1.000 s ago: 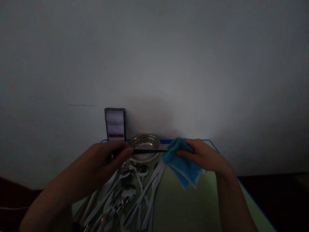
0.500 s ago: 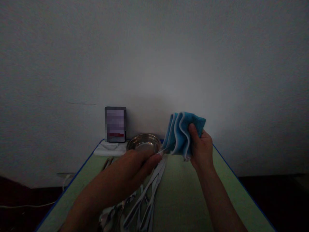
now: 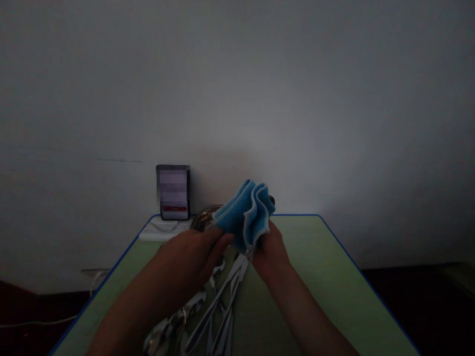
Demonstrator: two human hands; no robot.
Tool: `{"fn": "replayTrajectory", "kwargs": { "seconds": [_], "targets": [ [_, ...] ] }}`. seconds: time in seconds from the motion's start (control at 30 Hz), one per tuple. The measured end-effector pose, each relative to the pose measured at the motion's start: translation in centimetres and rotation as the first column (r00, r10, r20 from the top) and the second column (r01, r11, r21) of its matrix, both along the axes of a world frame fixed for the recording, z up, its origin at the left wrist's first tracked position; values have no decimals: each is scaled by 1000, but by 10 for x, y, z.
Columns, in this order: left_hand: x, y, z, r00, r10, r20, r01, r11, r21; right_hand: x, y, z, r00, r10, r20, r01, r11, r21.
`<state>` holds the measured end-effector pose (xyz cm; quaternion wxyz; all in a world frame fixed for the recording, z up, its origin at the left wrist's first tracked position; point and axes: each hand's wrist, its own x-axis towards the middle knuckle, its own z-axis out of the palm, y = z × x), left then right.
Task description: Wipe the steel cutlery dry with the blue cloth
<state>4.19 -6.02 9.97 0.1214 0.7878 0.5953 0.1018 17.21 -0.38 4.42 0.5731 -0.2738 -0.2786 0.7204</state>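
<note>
A folded blue cloth (image 3: 237, 217) with pale edges is bunched up over the table. My right hand (image 3: 272, 249) is closed round its lower right side, its fingers partly behind the folds. At the cloth's lower left edge is my left hand (image 3: 208, 249), closed, thumb against fingers; what it pinches is hidden by the cloth. A small dark rounded tip (image 3: 272, 200) shows past the cloth's right side; I cannot tell what it belongs to. Under my hands lie metal tongs (image 3: 222, 306) and several shiny spoons (image 3: 166, 331).
Behind my left hand a metal bowl (image 3: 202, 217) is partly covered. A phone-like screen (image 3: 173, 193) stands against the wall at the back left, by a white flat item (image 3: 156, 231). The green table (image 3: 315, 287) has a blue edge. A pale cable (image 3: 48, 324) runs at the left.
My right hand and the cloth have moved left, and the cloth now overlaps my left fingertips and part of the bowl. A dark tip has appeared beside the cloth.
</note>
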Motion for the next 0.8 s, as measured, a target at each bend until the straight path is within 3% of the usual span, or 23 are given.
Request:
{"fn": "replayTrajectory", "kwargs": {
  "seconds": [0.13, 0.23, 0.33, 0.4, 0.5, 0.6, 0.67, 0.8],
  "targets": [
    [-5, 0, 1, 1000, -17, 3, 17, 1000, -1, 3, 2, 2, 1000, -1, -4, 1, 1000, 16],
    [-10, -2, 6, 999, -25, 44, 26, 999, -25, 17, 11, 2, 976, -165, 138, 149, 982, 119],
    [-14, -6, 11, 996, -30, 80, 33, 998, -44, 31, 19, 0, 864, -384, 326, 263, 896, 358],
    [-15, -8, 13, 995, -29, 96, 34, 998, -50, 33, 21, -3, 795, -470, 384, 297, 853, 429],
    [-11, -6, 12, 993, -28, 114, 35, 998, -54, 23, 16, -8, 838, -426, 340, 335, 895, 296],
    [-5, 0, 5, 997, -23, 68, 26, 999, -44, 7, 9, -9, 953, -257, 158, 252, 966, 50],
    [-1, 4, 0, 1000, -15, 7, 15, 1000, -14, 0, 6, -7, 983, -179, 47, 182, 982, -55],
    [-2, 6, -5, 1000, -4, -8, 4, 1000, 4, 5, 11, -3, 988, -143, 56, 146, 987, -62]
  ]
}}
